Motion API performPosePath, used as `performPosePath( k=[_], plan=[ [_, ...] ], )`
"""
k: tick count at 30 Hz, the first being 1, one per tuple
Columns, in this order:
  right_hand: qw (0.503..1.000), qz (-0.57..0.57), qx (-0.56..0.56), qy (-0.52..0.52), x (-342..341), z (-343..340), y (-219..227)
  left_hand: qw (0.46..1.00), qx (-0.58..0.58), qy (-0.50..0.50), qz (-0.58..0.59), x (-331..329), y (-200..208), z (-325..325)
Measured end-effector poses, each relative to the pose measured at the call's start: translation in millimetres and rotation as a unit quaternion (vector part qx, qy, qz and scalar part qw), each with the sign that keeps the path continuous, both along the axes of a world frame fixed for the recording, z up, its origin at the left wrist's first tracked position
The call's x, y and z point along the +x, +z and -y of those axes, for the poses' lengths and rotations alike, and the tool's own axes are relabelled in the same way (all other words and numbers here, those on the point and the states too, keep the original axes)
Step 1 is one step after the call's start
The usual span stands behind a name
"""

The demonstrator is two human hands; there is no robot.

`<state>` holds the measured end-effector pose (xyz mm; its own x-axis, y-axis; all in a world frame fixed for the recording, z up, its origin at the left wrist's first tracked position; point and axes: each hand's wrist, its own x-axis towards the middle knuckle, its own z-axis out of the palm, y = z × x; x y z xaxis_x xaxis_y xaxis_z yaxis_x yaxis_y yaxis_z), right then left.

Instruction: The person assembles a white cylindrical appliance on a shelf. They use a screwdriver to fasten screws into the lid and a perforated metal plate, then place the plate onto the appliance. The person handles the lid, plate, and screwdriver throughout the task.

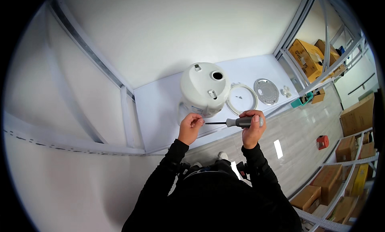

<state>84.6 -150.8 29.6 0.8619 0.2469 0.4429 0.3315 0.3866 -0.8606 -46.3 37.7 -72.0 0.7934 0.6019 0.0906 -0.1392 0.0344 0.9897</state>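
Note:
In my right hand (252,129) is a screwdriver (237,122) with a grey handle, its dark shaft pointing left. The fingers of my left hand (190,129) are pinched together just beside the screwdriver's tip; whatever they hold is too small to make out. Beyond both hands, a white rounded appliance housing (198,85) stands on the white table (158,111). Its top has a dark round hole and two small slotted fittings. To its right lies a white ring (255,96) with tiny screws (239,97) inside it.
A grey round plate (266,91) and small white parts (286,91) lie at the table's right. White metal posts (127,115) frame the table. Cardboard boxes (306,59) sit on shelving to the right. A red object (322,142) rests on the floor.

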Motion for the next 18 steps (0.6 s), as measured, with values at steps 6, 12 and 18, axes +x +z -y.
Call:
performPosePath(
  k=[6,12,18],
  plan=[
    [0.999,-0.044,0.010,-0.005,-12.3,26.4,-5.4,0.975,-0.201,-0.085,0.043,0.1,0.3,3.9],
    [0.997,-0.048,0.020,-0.054,-21.6,52.6,-11.1,0.956,-0.242,-0.147,0.070,6.0,4.1,25.9],
    [0.995,-0.065,0.040,-0.062,-23.4,85.2,-7.6,0.946,-0.258,-0.176,0.085,13.5,17.6,49.9]
  ],
)
